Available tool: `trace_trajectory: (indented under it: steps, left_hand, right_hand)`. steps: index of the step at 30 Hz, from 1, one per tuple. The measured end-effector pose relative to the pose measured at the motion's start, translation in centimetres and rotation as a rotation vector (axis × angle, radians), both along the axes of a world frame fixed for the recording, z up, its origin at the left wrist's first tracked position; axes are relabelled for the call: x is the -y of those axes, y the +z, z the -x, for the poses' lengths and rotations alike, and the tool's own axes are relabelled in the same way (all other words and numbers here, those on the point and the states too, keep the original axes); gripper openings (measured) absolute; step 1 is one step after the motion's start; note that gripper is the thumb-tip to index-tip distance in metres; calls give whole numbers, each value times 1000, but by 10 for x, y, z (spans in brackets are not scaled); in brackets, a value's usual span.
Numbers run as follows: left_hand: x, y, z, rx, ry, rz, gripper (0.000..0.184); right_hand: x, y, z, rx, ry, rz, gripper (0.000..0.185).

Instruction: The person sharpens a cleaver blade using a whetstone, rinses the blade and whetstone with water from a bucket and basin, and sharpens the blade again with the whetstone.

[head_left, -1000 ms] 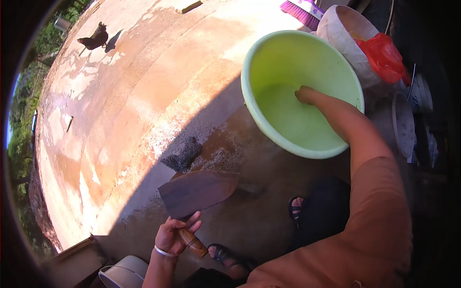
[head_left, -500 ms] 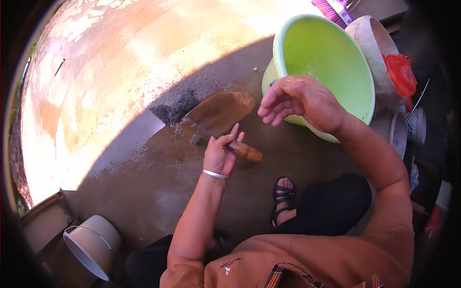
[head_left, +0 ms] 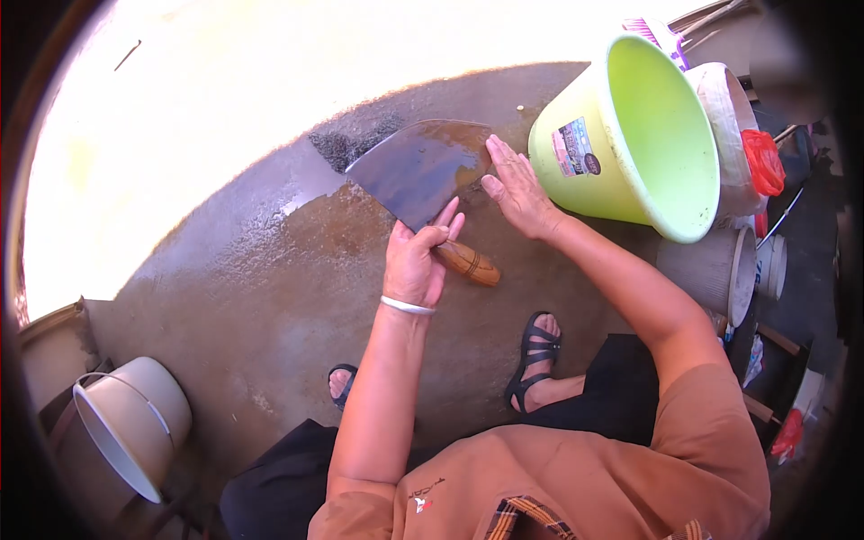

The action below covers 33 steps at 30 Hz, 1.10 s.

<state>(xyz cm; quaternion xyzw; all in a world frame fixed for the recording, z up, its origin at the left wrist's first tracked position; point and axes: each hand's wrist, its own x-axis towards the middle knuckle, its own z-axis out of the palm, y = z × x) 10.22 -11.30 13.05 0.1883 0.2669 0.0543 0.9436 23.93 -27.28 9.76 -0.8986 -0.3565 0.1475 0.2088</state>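
My left hand (head_left: 417, 256) is closed round the neck of a cleaver (head_left: 423, 171), where the broad blade meets the turned wooden handle. The wet blade faces up, its flat partly covered with a brownish film, and its curved edge points away from me. My right hand (head_left: 520, 193) has its fingers stretched out, with the fingertips at the right end of the blade. Whether they press on the metal or hover just over it, I cannot tell.
A tipped lime-green tub (head_left: 576, 148) lies at the right, beside a whitish container (head_left: 724, 108), a red plastic bag (head_left: 762, 162) and a grey bucket (head_left: 706, 270). Another pale bucket (head_left: 166, 405) leans at lower left. Dark grit (head_left: 328, 151) spots the wet concrete floor (head_left: 270, 351).
My right hand has come down from in front of the green tub to the blade, its curled fingers now straightened. The cleaver has turned so more of its flat shows.
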Motion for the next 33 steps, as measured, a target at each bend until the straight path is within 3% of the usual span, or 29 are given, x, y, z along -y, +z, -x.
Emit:
trace_trajectory:
  steps: [3, 7, 10, 12, 16, 18, 20, 24, 29, 33]
  left_hand:
    - [-9, -1, 3, 20, 31, -32, 55]
    - [-16, -7, 5, 106, 15, -31, 59]
    - [-15, -4, 7, 62, -14, -31, 60]
    - [-3, -3, 8, 113, -22, -3, 60]
    - [10, -10, 7, 66, 19, -7, 54]
    - [6, -14, 6, 30, -24, 2, 55]
    - [7, -17, 9, 31, -23, 17, 54]
    - [26, -5, 11, 35, -21, 110, 57]
    - [21, -20, 9, 14, -54, 127, 57]
    - [31, -13, 8, 36, -74, 143, 58]
  right_hand:
    - [-32, 7, 18, 81, 92, 68, 75]
    - [-59, 23, 50, -130, 207, -96, 77]
    - [-59, 10, 22, 25, 195, -84, 79]
    - [-56, 1, -1, 129, -67, 79, 77]
    - [-62, -2, 9, 62, -166, 185, 86]
    - [-75, 11, 34, 24, -43, 175, 93]
    - [-74, 5, 24, -23, -82, 165, 94]
    - [-54, -9, -27, -54, -390, 306, 94]
    - [-80, 10, 31, -26, -22, 223, 95]
    - [-68, -9, -7, 20, -198, 220, 91]
